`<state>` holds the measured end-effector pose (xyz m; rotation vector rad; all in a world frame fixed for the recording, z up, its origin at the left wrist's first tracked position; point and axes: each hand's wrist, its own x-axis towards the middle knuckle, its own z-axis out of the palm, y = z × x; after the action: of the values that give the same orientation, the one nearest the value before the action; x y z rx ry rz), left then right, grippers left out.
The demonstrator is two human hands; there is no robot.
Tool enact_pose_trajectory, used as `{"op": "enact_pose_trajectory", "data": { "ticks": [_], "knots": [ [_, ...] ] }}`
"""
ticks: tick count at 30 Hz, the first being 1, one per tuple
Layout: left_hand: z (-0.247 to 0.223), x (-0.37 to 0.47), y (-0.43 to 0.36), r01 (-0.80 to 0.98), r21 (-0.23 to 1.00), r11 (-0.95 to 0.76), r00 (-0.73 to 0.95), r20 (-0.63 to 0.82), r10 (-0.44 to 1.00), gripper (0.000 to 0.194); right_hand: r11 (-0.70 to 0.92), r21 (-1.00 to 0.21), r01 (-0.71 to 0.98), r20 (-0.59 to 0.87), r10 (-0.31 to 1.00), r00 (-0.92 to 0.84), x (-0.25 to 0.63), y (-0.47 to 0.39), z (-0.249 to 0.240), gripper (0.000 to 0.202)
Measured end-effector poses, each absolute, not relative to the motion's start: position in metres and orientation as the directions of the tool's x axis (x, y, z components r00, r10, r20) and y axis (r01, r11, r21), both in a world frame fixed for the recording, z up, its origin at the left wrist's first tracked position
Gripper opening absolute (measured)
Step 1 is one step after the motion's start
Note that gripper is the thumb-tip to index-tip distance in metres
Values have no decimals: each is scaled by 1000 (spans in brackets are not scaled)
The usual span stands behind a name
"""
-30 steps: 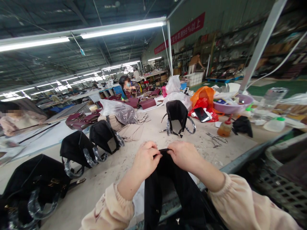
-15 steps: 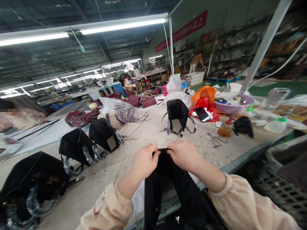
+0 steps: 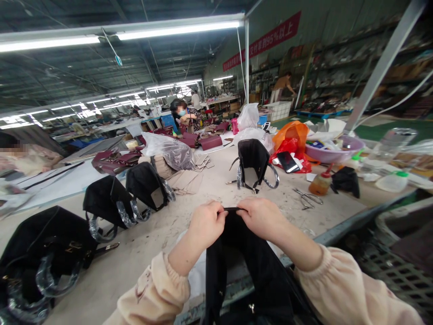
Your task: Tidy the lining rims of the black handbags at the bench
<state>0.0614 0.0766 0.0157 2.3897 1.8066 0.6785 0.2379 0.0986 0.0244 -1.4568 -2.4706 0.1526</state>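
Note:
Both of my hands pinch the top edge of a black handbag (image 3: pixel 267 271) at the table's near edge. My left hand (image 3: pixel 208 223) is closed on the left part of that edge, thumb pressed against the fingers. Close beside it, my right hand (image 3: pixel 262 216) grips the same edge from the right. The bag gapes toward me and its grey inside shows; its lower part runs out of view. Another black handbag (image 3: pixel 252 158), its handles wrapped in clear film, stands beyond my hands. More black handbags (image 3: pixel 104 198) stand on the left side.
Scissors (image 3: pixel 308 198), a bottle of amber liquid (image 3: pixel 320 183) and a phone (image 3: pixel 287 161) lie to the right. Behind them is a purple basin (image 3: pixel 324 155). Beige card pieces (image 3: pixel 185 181) and burgundy bag parts (image 3: pixel 117 160) lie farther back. A plastic crate (image 3: pixel 399 266) stands at lower right. Other people work beyond.
The view has shifted slightly, so the background sits a little more to the right. My hands keep their grip on the bag's edge, almost unmoved.

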Motion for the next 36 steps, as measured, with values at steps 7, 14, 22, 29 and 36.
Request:
{"op": "enact_pose_trajectory", "data": {
  "ticks": [7, 14, 22, 29, 36],
  "knots": [
    [12, 62, 77, 905, 290, -311, 217, 316, 924, 13, 488, -219, 845, 167, 872, -460, 239, 99, 25, 19],
    [13, 65, 78, 928, 256, -271, 190, 302, 934, 14, 491, -216, 844, 180, 869, -460, 240, 99, 25, 19],
    [13, 66, 77, 935, 242, -257, 180, 299, 937, 14, 529, -207, 823, 186, 847, -498, 242, 100, 24, 18],
    [12, 65, 78, 938, 229, -260, 188, 293, 937, 12, 561, -165, 811, 174, 826, -536, 233, 107, 27, 20],
    [12, 63, 79, 909, 311, -277, 182, 302, 936, 11, 577, -102, 811, 206, 809, -550, 227, 111, 28, 22]
  ]
}}
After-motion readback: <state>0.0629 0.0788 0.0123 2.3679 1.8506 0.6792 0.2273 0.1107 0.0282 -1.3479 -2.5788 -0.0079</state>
